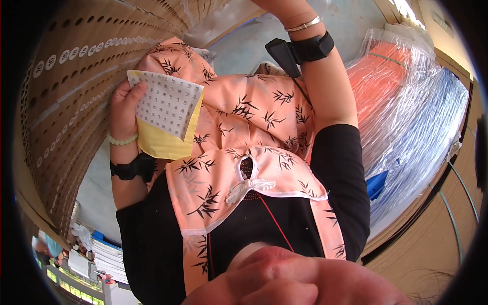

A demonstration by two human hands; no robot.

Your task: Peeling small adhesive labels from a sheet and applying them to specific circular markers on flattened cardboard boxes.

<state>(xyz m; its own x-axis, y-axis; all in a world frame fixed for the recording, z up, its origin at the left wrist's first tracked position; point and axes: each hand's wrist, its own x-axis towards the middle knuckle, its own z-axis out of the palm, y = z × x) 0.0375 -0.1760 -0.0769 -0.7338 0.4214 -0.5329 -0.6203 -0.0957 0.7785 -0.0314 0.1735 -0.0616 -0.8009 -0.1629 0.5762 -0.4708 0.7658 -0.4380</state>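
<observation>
Yellow-backed and covered in rows of small round white stickers, a sticker sheet (165, 114) sat at about ten o'clock in the view, pinched along its left edge by the left hand (123, 109), whose fingers were closed on it with the thumb on the printed face. Its lower half was folded so the plain yellow backing (157, 145) showed beneath the grid. Just beside the sheet, further toward nine and eleven o'clock, rose perforated brown cardboard (71, 76), punched with rows of holes and already carrying lines of white dots. Peeling one dot cleanly probably called for holding the sheet flat and steady and lifting each sticker from its edge, then pressing it squarely in line with the row. The right hand itself was cut off at the top edge near one o'clock; only the forearm, a thin bangle (303, 24) and a black wrist strap (305, 50) showed, so its grip could not be told. What it reached for was hidden as well. An orange patterned garment (239, 152) filled the centre. Plastic-wrapped orange and blue stacks (406, 112) lay at three o'clock, and a blurred skin-toned shape blocked six o'clock.
</observation>
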